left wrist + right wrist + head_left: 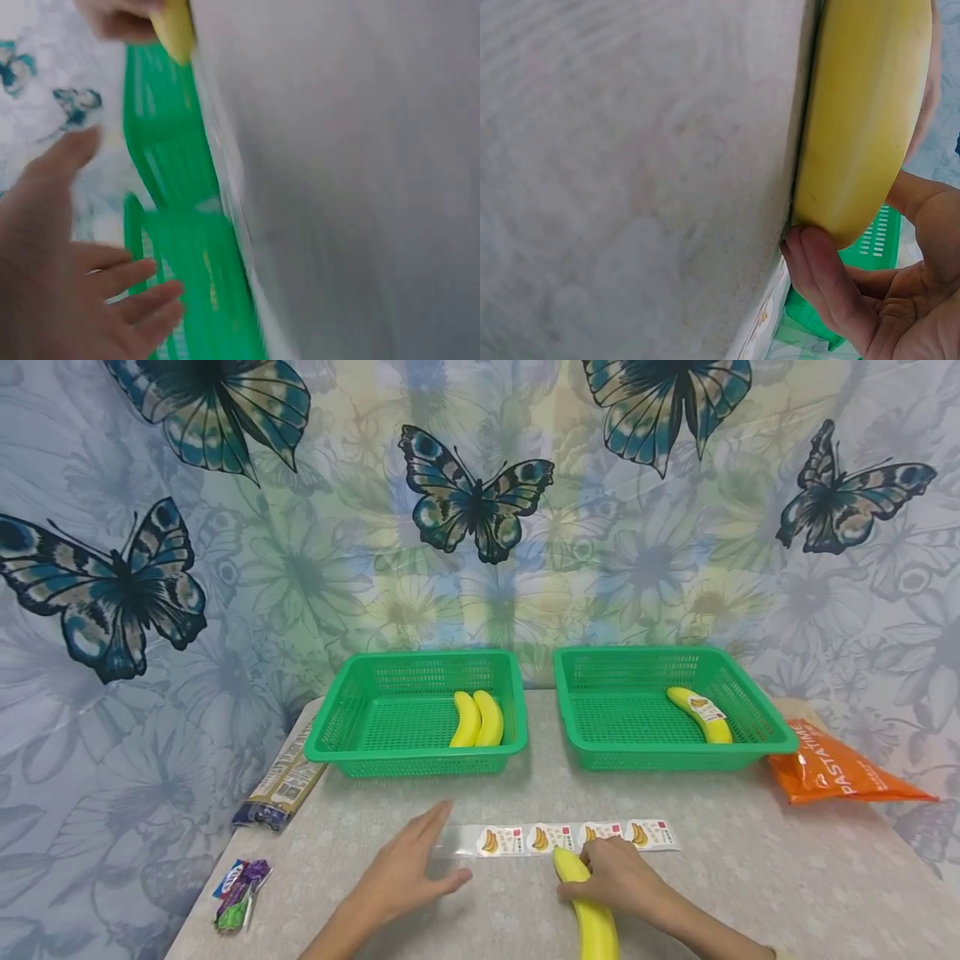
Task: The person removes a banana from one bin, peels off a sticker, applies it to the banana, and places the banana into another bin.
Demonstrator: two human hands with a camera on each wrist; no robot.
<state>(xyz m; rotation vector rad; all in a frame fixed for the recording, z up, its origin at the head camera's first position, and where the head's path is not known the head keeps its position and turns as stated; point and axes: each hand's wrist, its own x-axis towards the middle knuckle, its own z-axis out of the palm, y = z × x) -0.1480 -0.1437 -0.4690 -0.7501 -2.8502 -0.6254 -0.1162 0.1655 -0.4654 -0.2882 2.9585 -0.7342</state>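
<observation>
My right hand [618, 877] grips a yellow banana [595, 927] near its far end, thumb on one side and fingers on the other. In the right wrist view the banana [862, 120] lies along the tabletop, with the fingertips [817, 255] curled at its end. A clear strip of banana-picture stickers [550, 838] lies flat just beyond it, partly covered by the right hand. My left hand [408, 868] hovers at the strip's left end, fingers extended and thumb spread, holding nothing. The left wrist view is blurred and shows the same left hand [90, 277] empty.
Two green baskets stand at the back: the left basket [416, 765] holds two plain bananas [477, 718], the right basket [675, 758] one stickered banana [701, 714]. An orange PASTATIME bag [840, 768] lies at right, a long packet [283, 777] and small wrapped sweets [242, 893] at left.
</observation>
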